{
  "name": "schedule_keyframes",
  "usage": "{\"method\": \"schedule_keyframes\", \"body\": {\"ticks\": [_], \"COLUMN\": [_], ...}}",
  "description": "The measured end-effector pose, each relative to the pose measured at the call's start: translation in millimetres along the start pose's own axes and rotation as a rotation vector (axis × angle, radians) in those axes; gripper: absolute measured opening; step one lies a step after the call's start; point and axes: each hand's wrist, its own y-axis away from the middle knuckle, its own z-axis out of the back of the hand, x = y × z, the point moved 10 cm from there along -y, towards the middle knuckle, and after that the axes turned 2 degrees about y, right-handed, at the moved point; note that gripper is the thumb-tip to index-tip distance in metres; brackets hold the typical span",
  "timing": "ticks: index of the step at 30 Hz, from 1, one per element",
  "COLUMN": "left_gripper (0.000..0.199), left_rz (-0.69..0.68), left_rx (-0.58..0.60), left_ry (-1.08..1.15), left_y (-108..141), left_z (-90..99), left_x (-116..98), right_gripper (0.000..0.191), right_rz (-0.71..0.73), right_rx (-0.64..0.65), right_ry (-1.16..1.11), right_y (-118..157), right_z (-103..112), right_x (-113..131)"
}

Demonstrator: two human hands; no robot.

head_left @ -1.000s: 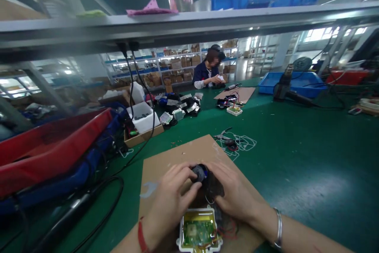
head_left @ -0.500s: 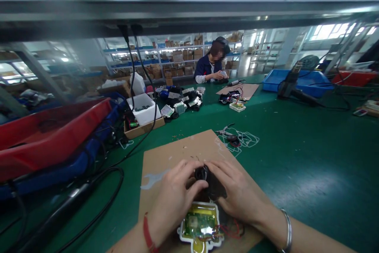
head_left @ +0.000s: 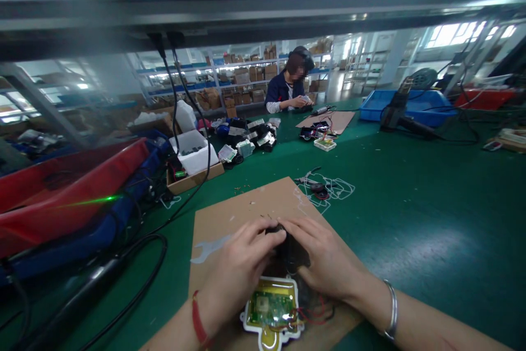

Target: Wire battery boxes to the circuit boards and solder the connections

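Observation:
My left hand [head_left: 240, 255] is closed, thumb and fingers pinching a small round black part [head_left: 273, 228] at the top of a dark plastic housing [head_left: 292, 255]. My right hand [head_left: 326, 258] wraps around the right side of that housing, its fingertips meeting the left ones. Both palms hide much of the housing. Just below lies a white-rimmed case [head_left: 243, 318] with a green circuit board [head_left: 271, 303] under a glossy yellowish fill. Red and black wires [head_left: 320, 314] run from it to the right. All of this is over a cardboard sheet [head_left: 246, 206].
A grey wrench [head_left: 209, 248] lies left on the cardboard. White cable and pliers [head_left: 329, 186] sit beyond its right corner. Red bin [head_left: 82, 186], blue tray [head_left: 411, 105] and a pile of housings [head_left: 250, 137] stand around. A co-worker [head_left: 290, 85] sits opposite; a shelf [head_left: 263, 6] crosses overhead.
My left thumb and fingers have shifted over the round black part, now covering its ring-shaped opening. The whole view has moved slightly, with things appearing a little further left.

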Motion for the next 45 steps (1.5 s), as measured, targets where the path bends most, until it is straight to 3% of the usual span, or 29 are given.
{"method": "schedule_keyframes", "body": {"ticks": [2,4,11,13,17,23,28,30,32,35,40,45], "left_gripper": [0.028,0.027,0.031,0.031,0.035,0.032,0.029,0.034,0.039,0.038,0.034,0.035], "left_rz": [-0.182,-0.238,0.221,0.198,-0.034,0.187,-0.104,-0.031,0.125,0.256,0.106,0.184], "left_rx": [0.027,0.057,0.028,0.031,0.041,0.068,0.113,0.126,0.079,0.034,0.073,0.053], "left_ry": [-0.079,-0.088,0.184,0.168,0.008,0.089,-0.025,0.069,0.156,0.132,0.06,0.103], "left_y": [3,5,4,4,2,2,2,2,1,3,1,3], "left_z": [-3.1,-5.9,-5.2,-5.5,-3.3,-3.6,-8.2,-8.8,-4.7,-1.8,-6.6,-5.0], "left_x": [-14,-16,24,21,2,20,-9,-3,11,22,9,18], "right_gripper": [0.067,0.066,0.066,0.067,0.067,0.066,0.065,0.065,0.063,0.063,0.068,0.069], "right_rz": [0.003,0.008,0.014,0.012,0.019,0.024,0.017,0.0,-0.007,0.009,-0.002,0.01], "right_rx": [-0.007,-0.007,0.002,-0.001,-0.002,0.015,0.01,0.005,-0.003,-0.01,-0.005,-0.005], "right_ry": [-0.017,-0.029,-0.02,-0.019,-0.028,-0.012,-0.038,-0.04,-0.045,-0.056,-0.047,-0.042], "right_y": [0,0,1,0,0,1,-1,-1,-1,-1,-1,0], "right_z": [1,1,1,2,3,1,1,1,1,1,2,1], "right_x": [-1,-1,-2,-1,0,1,0,-3,-4,-3,-3,-2]}}
